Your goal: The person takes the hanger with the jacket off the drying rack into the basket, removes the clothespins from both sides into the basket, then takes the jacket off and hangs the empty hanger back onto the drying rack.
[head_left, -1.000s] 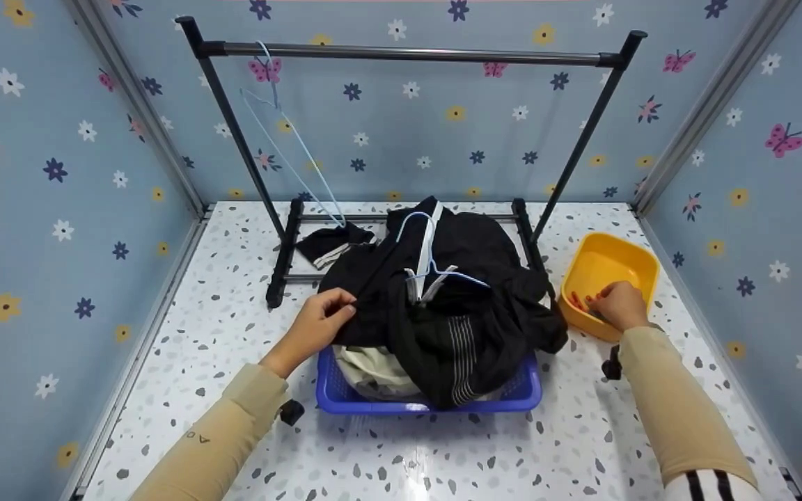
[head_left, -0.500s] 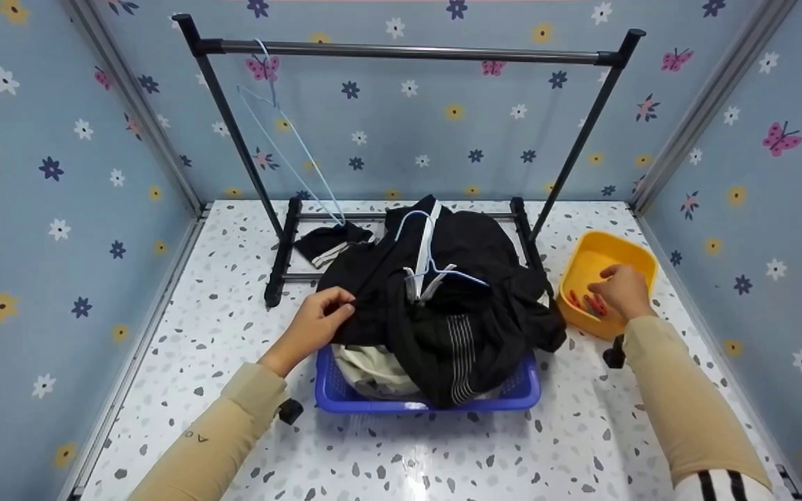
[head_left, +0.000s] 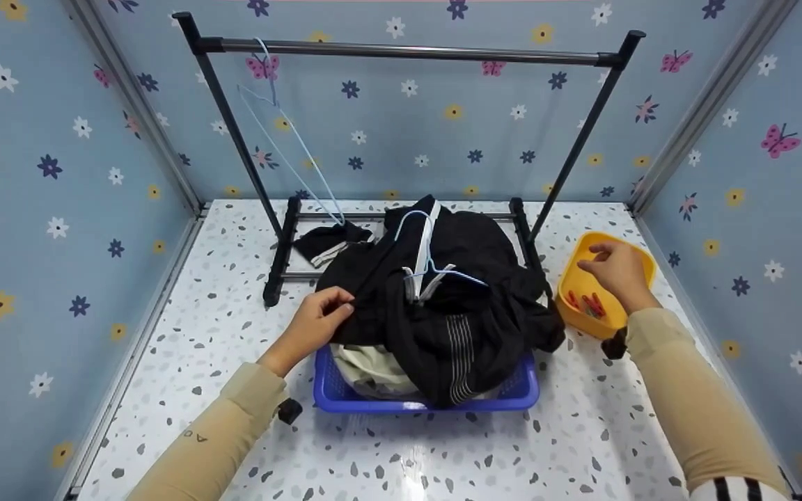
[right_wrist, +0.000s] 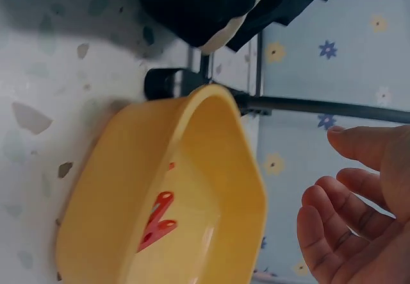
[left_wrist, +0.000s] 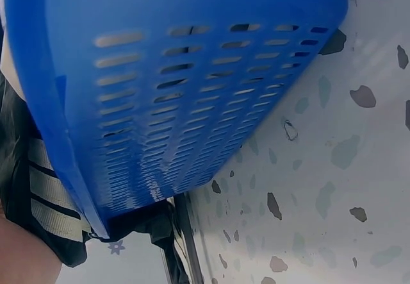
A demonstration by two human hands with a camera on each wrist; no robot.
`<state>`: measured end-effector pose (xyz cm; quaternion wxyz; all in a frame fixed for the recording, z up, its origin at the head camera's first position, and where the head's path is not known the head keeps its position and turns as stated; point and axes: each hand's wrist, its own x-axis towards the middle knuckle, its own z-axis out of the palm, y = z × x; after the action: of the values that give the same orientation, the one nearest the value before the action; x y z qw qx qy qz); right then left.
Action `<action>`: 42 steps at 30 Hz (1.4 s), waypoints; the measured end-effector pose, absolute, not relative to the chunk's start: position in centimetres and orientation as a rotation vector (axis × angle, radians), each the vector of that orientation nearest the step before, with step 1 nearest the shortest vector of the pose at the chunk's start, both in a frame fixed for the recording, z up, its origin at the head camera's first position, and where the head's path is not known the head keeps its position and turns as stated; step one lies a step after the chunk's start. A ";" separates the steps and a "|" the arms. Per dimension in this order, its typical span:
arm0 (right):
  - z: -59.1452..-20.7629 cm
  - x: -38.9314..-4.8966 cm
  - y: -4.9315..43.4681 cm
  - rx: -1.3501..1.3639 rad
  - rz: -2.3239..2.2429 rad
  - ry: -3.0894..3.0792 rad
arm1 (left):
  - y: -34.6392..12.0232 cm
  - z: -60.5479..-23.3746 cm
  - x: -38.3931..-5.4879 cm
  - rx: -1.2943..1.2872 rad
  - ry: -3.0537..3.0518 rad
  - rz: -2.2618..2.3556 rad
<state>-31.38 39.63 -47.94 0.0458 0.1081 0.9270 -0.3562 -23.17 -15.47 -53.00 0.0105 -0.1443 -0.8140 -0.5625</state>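
Note:
My left hand (head_left: 310,325) pinches the left edge of a black garment (head_left: 474,236), heaped over a blue plastic basket (head_left: 429,406). A light blue hanger (head_left: 431,257) lies in the garment's collar area, beside white trim. Over a yellow plastic bin (head_left: 582,323), my right hand (head_left: 620,273) hovers with fingers loosely bent and nothing between thumb and fingertips. Several red clothespins (head_left: 592,305) lie in the bin's near end. The right wrist view shows that hand's relaxed fingers (right_wrist: 349,202) apart from the bin. Only a sliver of the left hand (left_wrist: 25,255) appears in the left wrist view.
A black clothes rack (head_left: 401,50) stands behind the basket, its foot bars on the speckled floor. Another light blue hanger (head_left: 303,146) hangs at its left end, reaching down to a black cloth with white stripes (head_left: 328,243). Pale fabric (head_left: 373,370) fills the basket's front left.
My right hand has risen from the clothespins and drawn back toward the bin's far side, leaving the pins exposed. The left hand keeps its pinch on the black garment.

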 end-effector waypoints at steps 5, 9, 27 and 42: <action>-46.8 -31.1 38.3 0.261 -1.072 2.869 | -15.4 -53.1 -23.3 -0.445 -2.534 -1.760; -45.8 -30.6 37.1 0.144 -1.069 2.937 | -15.4 -53.2 -23.4 -0.447 -2.534 -1.760; -41.4 -28.4 29.2 -0.256 -1.247 3.040 | -15.3 -53.0 -23.3 -0.451 -2.544 -1.756; -40.1 -27.2 24.7 -0.516 -1.286 2.981 | -15.3 -52.9 -23.2 -0.449 -2.539 -1.746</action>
<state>-27.24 24.74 -40.15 -0.0730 -0.1566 0.9044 -0.3900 -23.21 -15.35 -52.95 0.0138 -0.1442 -0.8154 -0.5605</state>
